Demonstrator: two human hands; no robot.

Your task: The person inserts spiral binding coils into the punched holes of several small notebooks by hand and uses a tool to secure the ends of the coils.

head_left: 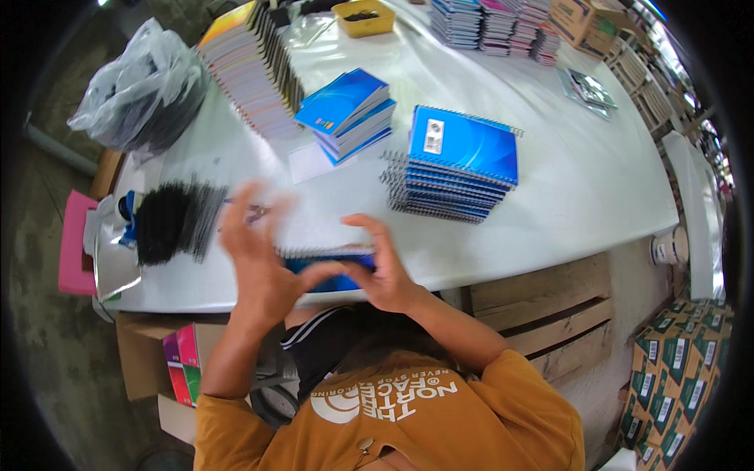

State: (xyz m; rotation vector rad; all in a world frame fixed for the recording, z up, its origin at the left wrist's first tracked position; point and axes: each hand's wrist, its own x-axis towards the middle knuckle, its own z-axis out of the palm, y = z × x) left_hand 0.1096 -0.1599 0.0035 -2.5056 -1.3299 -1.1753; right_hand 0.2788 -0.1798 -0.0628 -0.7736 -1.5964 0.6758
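Note:
A blue notebook [338, 281] with a wire coil along its far edge lies at the near table edge, partly hidden by my hands. My right hand [382, 271] grips its right side, the thumb over the cover and the index finger raised. Over its left side, my left hand [259, 267] has its thumb stretched across the cover; the other fingers are spread, lifted and smeared by motion. Left of that hand lies a bundle of black binding coils [166, 224]. Beyond the right hand stands a stack of coil-bound blue notebooks [463, 149].
Blue-covered books [349, 102] without visible coils are piled mid-table, beside a tall notebook stack [247, 71]. A plastic bag [145, 86] sits at the left. Farther back are a yellow tray [365, 20] and more stacks [495, 27]. Cartons [667, 385] stand at the lower right.

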